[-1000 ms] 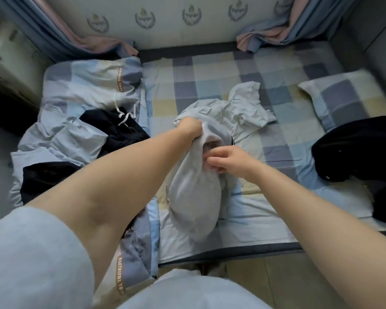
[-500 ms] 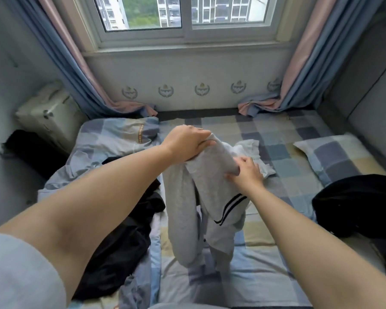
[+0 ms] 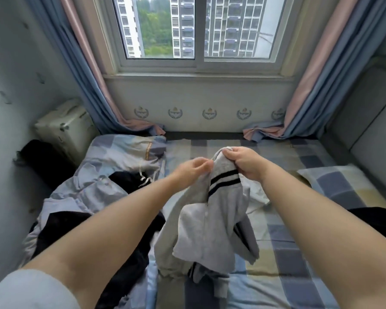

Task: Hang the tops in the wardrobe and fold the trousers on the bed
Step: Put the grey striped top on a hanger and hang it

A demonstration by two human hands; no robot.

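At the far left, off the bed's left edge, a cream suitcase (image 3: 64, 128) stands against the wall with a dark bag (image 3: 42, 161) on the floor in front of it. On the bed's (image 3: 299, 253) left side a crumpled blue-grey checked duvet (image 3: 112, 157) runs from the far left corner toward the near edge, and black garments (image 3: 129, 181) with a white drawstring lie on top of it, a further black piece spreading down toward the near left corner. The left hand (image 3: 191, 172) reaches over the middle of the bed, its fingers curled and pinching the left edge of the grey trousers (image 3: 210, 221). These trousers, grey with two black stripes, are lifted above the middle of the checked sheet and hang in loose folds, their lower end bunched on the mattress toward the near edge. The right hand (image 3: 245, 163) clenches the trousers' top edge just right of the left hand, thumb over the fabric. Behind the trousers a pale grey garment (image 3: 256, 192) lies rumpled on the sheet. Toward the right edge a checked pillow (image 3: 343, 186) lies flat, and nearer along that edge sits another black garment (image 3: 374, 221). Blue and pink curtains (image 3: 94, 85) frame the window (image 3: 198, 30) beyond the far edge.
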